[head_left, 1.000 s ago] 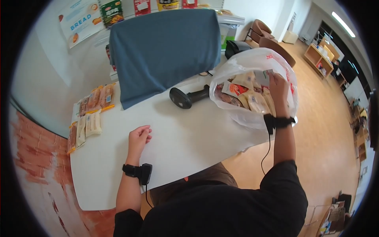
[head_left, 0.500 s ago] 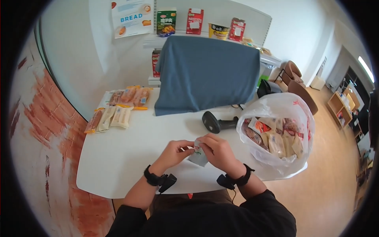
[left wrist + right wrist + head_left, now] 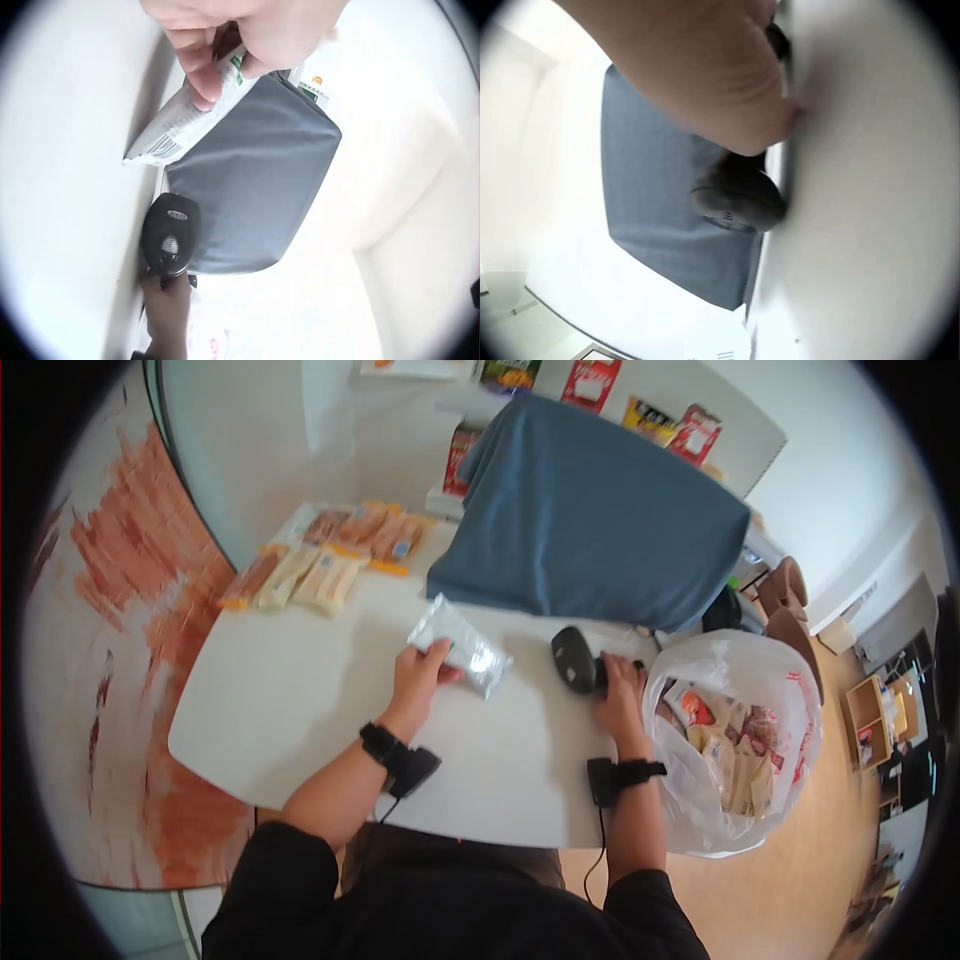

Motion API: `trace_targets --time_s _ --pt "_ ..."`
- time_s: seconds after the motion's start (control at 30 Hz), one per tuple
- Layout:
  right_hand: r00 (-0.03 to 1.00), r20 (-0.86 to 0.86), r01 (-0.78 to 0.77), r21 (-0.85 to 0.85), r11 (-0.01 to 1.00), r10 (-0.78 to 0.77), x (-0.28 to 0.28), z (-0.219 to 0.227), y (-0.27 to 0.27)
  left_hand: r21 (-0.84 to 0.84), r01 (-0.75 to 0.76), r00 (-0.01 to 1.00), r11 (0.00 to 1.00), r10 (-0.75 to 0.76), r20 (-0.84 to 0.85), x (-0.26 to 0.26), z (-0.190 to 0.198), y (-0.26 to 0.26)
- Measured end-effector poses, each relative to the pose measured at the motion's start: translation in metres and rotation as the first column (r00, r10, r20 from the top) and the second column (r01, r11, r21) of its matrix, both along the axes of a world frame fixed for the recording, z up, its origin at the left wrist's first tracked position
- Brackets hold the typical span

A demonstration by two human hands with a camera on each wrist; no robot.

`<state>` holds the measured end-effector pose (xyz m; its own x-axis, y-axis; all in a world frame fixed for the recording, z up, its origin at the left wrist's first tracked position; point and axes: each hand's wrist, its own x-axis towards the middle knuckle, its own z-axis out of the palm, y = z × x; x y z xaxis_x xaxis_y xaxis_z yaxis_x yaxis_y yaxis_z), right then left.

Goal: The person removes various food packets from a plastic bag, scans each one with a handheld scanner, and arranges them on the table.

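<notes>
My left hand [image 3: 415,685] pinches a silver-white packet [image 3: 462,648] by its near edge, above the white table. In the left wrist view the packet [image 3: 187,124] shows printed lines and a barcode, between the thumb and fingers of that hand [image 3: 240,37]. On the right, my right hand [image 3: 623,705] grips the handle of a black scanner [image 3: 575,660], whose head points left. The scanner head [image 3: 739,199] shows below the right hand [image 3: 705,75] in the right wrist view; the fingertips are mostly hidden there.
A white plastic bag [image 3: 690,790] full of packets stands open at the right edge of the table [image 3: 270,710]. Packaged food [image 3: 330,580] lies at the back left. A blue-grey cloth [image 3: 600,520] covers something large at the back, before shelved goods.
The right hand has gone from the bag to the packet, then off it onto the scanner. The left hand has taken the packet, now raised further forward. The head view has shifted.
</notes>
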<state>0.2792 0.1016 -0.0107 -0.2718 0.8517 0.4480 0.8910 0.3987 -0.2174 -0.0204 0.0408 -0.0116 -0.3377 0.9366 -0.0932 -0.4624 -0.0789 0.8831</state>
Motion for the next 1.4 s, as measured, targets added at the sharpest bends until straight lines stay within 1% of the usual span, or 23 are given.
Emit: trace_targets --time_s 0.03,0.07,0.13,0.17,0.23,0.27,0.33,0.37,0.47,0.57,0.67,0.77,0.97,1.4 --pt "0.999 0.026 0.026 -0.021 0.999 -0.026 -0.004 0.0 0.0 -0.016 0.005 0.998 1.0 -0.006 -0.057 -0.002 -0.003 0.0" --pt "0.999 0.039 -0.012 0.073 0.997 0.009 -0.004 -0.001 -0.001 -0.033 0.012 0.993 0.999 -0.015 -0.114 -0.004 -0.006 0.001" --pt "0.989 0.02 -0.147 0.033 0.989 0.147 -0.006 0.012 -0.004 -0.048 -0.003 0.991 0.999 -0.004 -0.134 -0.008 -0.008 0.001" --pt "0.982 -0.038 -0.183 0.036 0.982 0.185 -0.012 0.019 -0.009 -0.04 -0.009 0.989 0.999 0.003 -0.149 -0.01 -0.007 0.002" --pt "0.955 -0.151 -0.245 0.072 0.967 0.254 -0.027 0.035 -0.017 -0.052 -0.028 0.993 0.998 0.021 -0.12 -0.012 -0.004 0.001" --pt "0.934 -0.165 -0.307 0.086 0.948 0.317 -0.031 0.04 -0.021 -0.049 -0.035 0.994 0.998 0.03 -0.107 -0.011 -0.002 0.001" --pt "0.88 -0.193 -0.417 0.122 0.901 0.433 -0.04 0.045 -0.028 -0.033 -0.099 0.995 0.995 0.099 -0.015 -0.009 0.0 0.002" --pt "0.869 -0.24 -0.41 0.144 0.901 0.433 -0.047 0.043 -0.031 -0.026 -0.126 0.991 0.992 0.127 0.03 -0.009 0.001 0.002" --pt "0.901 -0.142 -0.403 0.077 0.912 0.41 -0.054 0.034 -0.033 -0.007 -0.138 0.99 0.99 0.138 -0.016 -0.011 -0.002 0.002" --pt "0.918 -0.083 -0.381 0.077 0.921 0.387 -0.053 0.024 -0.029 0.019 -0.136 0.99 0.991 0.136 -0.025 -0.011 -0.004 0.003" --pt "0.922 -0.058 -0.379 0.075 0.922 0.384 -0.054 0.023 -0.029 -0.03 -0.14 0.988 0.99 0.138 -0.072 -0.01 -0.002 0.001" --pt "0.924 -0.056 -0.374 0.083 0.924 0.379 -0.054 0.022 -0.028 -0.028 -0.094 0.983 0.995 0.089 -0.159 -0.012 -0.006 -0.001" --pt "0.921 -0.045 -0.382 0.079 0.921 0.386 -0.054 0.023 -0.029 -0.001 -0.113 0.987 0.994 0.112 -0.119 -0.008 -0.004 -0.001" --pt "0.928 -0.039 -0.367 0.082 0.926 0.371 -0.055 0.021 -0.029 -0.024 -0.095 0.988 0.995 0.092 -0.123 -0.007 -0.002 -0.002"
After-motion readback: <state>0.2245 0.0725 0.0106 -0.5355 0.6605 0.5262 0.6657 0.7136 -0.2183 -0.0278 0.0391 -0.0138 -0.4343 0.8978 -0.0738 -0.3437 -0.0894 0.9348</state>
